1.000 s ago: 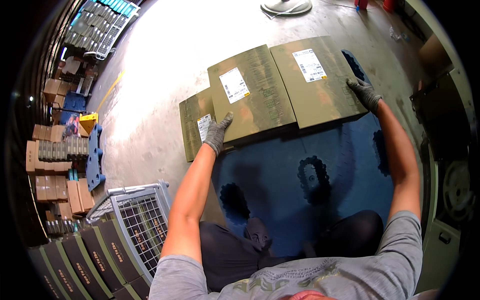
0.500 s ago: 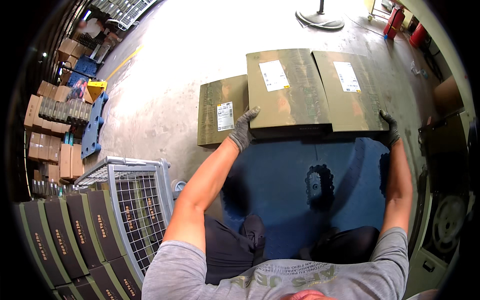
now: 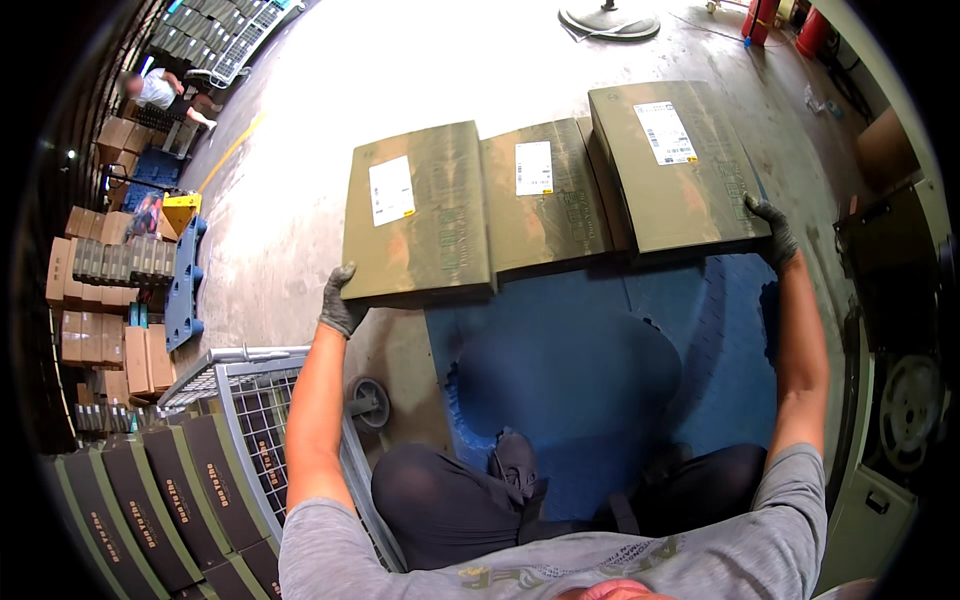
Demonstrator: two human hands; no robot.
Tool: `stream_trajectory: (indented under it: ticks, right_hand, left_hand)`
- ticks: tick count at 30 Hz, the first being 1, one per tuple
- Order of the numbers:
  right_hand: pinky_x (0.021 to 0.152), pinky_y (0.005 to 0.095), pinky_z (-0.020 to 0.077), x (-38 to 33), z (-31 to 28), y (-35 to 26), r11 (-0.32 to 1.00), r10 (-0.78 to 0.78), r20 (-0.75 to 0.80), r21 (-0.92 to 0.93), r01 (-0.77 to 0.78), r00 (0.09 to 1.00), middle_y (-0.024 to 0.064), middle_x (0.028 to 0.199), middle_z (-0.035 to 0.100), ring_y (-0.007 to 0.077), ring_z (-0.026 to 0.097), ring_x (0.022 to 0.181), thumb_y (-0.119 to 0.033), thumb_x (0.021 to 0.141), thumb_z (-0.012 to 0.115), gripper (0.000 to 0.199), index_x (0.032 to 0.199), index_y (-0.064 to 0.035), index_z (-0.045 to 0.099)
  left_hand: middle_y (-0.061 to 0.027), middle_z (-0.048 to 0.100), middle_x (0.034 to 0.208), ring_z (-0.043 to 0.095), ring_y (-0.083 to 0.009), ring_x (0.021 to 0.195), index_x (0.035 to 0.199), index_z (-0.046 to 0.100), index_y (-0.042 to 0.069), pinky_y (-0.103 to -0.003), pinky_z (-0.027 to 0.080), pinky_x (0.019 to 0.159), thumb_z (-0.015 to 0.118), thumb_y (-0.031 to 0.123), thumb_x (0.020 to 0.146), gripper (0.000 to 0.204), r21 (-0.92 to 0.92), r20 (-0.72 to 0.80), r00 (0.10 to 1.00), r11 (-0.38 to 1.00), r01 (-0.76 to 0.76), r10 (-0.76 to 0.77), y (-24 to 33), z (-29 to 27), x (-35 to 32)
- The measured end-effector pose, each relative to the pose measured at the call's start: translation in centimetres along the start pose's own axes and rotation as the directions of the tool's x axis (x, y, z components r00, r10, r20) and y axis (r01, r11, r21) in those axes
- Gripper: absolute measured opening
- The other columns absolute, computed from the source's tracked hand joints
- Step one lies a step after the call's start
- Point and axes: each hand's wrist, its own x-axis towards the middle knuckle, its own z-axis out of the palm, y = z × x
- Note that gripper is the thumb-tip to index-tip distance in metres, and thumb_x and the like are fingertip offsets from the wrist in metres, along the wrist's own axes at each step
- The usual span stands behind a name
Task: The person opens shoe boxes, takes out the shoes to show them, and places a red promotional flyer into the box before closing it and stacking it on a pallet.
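Note:
Three flat olive-green cardboard boxes with white labels lie in a row in front of me. My left hand (image 3: pixel 344 302), in a grey glove, grips the near left corner of the left box (image 3: pixel 432 235), thumb on top. At the near right corner of the right box (image 3: pixel 690 205), my gloved right hand (image 3: pixel 774 232) holds on with its thumb over the top edge. Between them sits the middle box (image 3: pixel 560 225), touched by neither hand; it looks lower than the outer two. The undersides of the boxes and most of my fingers are hidden.
A blue mat (image 3: pixel 570 350) lies under my feet. At my left stands a wire cage cart (image 3: pixel 265 375) beside dark stacked boxes (image 3: pixel 150 500). Farther off are a blue pallet (image 3: pixel 185 285), a seated person (image 3: pixel 160 90) and a round stand base (image 3: pixel 610 22). Grey machinery (image 3: pixel 875 480) flanks my right.
My left hand has moved left, from between the left and middle boxes to the left box's outer corner. The left box now looks raised. My right hand stays on the right box.

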Motion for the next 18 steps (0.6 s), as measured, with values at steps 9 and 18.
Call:
stream_trajectory:
  ticks: [9, 18]
  right_hand:
    - [0.099, 0.0355, 0.0491, 0.3, 10.5, 2.5, 0.989, 0.107, 0.064, 0.096, -0.112, 0.992, 0.006, 0.11, 0.068, 0.0187, 0.063, 0.107, -0.036, 0.084, 0.075, 0.049, 0.123, -0.0067, 0.066]
    - [0.1, 0.0405, 0.0476, -1.5, 22.8, 8.3, 0.664, -0.323, -0.096, -0.732, 0.153, 0.942, 0.0268, 0.123, 0.067, 0.0384, 0.064, 0.118, -0.049, 0.101, 0.051, 0.064, 0.143, -0.0002, 0.053]
  left_hand:
    - [-0.0121, 0.069, 0.119, 0.064, -0.0272, 0.114, 0.121, 0.062, 0.001, -0.04, 0.048, 0.106, 0.061, 0.032, 0.095, 0.04, -0.177, -0.041, 0.992, 0.976, -0.128, 0.123, -4.9, -4.9, 2.2]
    - [-0.0157, 0.054, 0.144, 0.052, -0.0377, 0.131, 0.147, 0.045, 0.005, -0.054, 0.041, 0.111, 0.059, 0.068, 0.09, 0.086, -0.399, -0.114, 0.99, 0.908, -0.126, 0.087, -6.8, -1.5, 0.1]
